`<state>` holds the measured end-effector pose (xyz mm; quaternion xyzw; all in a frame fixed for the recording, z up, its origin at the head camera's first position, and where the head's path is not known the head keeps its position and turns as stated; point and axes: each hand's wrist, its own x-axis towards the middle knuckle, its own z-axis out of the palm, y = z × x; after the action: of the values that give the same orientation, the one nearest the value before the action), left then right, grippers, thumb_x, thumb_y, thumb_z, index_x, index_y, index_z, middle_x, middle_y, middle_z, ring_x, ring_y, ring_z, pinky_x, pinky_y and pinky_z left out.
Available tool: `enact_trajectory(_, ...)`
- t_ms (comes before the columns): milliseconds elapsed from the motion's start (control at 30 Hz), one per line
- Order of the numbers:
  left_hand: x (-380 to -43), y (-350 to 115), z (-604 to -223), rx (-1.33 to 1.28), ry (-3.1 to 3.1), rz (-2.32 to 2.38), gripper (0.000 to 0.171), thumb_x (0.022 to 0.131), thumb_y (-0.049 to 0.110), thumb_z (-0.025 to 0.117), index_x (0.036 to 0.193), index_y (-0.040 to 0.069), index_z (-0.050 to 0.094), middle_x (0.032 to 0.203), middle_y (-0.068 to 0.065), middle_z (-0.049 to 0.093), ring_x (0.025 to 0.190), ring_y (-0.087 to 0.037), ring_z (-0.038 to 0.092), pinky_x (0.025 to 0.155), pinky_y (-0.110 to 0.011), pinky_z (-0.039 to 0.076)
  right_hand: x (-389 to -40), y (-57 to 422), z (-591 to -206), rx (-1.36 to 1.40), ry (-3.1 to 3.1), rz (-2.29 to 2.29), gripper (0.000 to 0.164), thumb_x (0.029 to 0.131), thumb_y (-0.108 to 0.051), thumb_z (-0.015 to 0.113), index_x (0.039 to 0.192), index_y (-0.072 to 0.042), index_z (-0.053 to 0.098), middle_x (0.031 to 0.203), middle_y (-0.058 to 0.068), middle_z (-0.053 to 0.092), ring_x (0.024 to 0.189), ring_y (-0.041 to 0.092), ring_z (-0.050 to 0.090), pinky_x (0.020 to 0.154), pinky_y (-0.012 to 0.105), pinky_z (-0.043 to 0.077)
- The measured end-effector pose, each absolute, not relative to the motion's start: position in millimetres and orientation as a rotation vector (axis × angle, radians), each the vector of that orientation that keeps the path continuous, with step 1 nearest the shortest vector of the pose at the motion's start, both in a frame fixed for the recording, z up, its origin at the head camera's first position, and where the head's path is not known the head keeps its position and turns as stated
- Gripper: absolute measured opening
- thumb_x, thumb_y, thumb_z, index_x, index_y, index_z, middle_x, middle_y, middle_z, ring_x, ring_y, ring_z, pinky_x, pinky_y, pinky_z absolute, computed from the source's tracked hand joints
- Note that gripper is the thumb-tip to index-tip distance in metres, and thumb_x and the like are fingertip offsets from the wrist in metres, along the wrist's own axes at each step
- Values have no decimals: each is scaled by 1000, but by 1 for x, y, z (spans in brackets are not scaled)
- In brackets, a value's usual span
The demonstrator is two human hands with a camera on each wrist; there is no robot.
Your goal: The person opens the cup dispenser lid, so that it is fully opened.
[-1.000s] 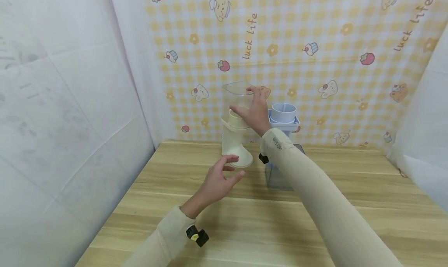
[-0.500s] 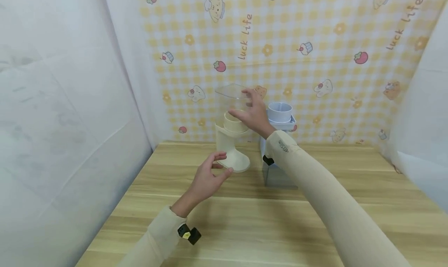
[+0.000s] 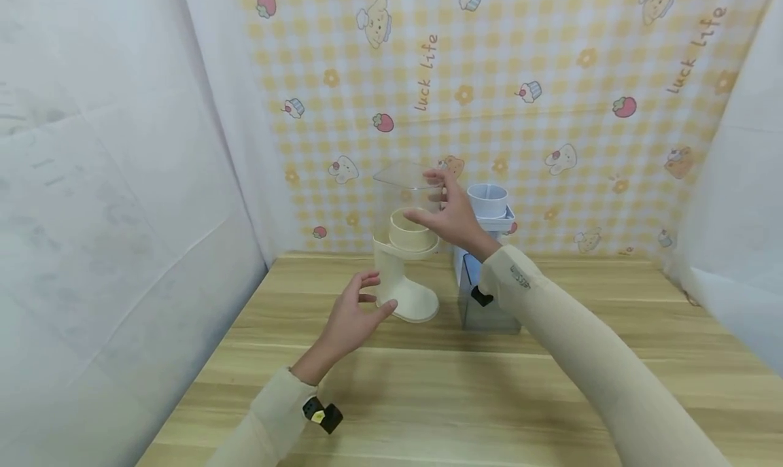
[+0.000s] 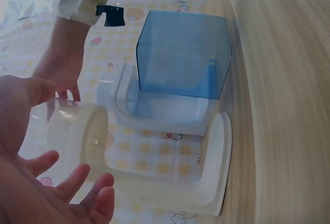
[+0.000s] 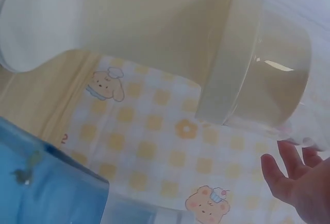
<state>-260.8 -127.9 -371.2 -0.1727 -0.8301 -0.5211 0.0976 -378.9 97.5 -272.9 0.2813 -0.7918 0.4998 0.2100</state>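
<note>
Head view: cream stand (image 3: 393, 270) now farther from printed cloth (image 3: 508, 124)

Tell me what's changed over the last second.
The cream stand and its clear container have come forward from the backdrop, the right hand staying on the container. The left hand has shifted left, holding nothing. No hold visibly changed. The blue stand and tinted box stayed put.

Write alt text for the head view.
A person's right hand holds a clear plastic container atop a cream, round-footed plastic stand, the left hand near it. At right, a pale blue plastic stand shows behind a smoky transparent box on a wooden table.
</note>
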Motion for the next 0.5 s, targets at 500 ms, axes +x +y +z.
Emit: enact_trajectory(500,-257,-133,-370,-411,-2503,-1571,77,82,34,82,146,17,42,141,-13,49,116,-41,53,83,-47,52,-343,110,-272,916,-2186,1455,74,78,-26,85,139,-17,44,138,9,50,114,32,60,94,57,45)
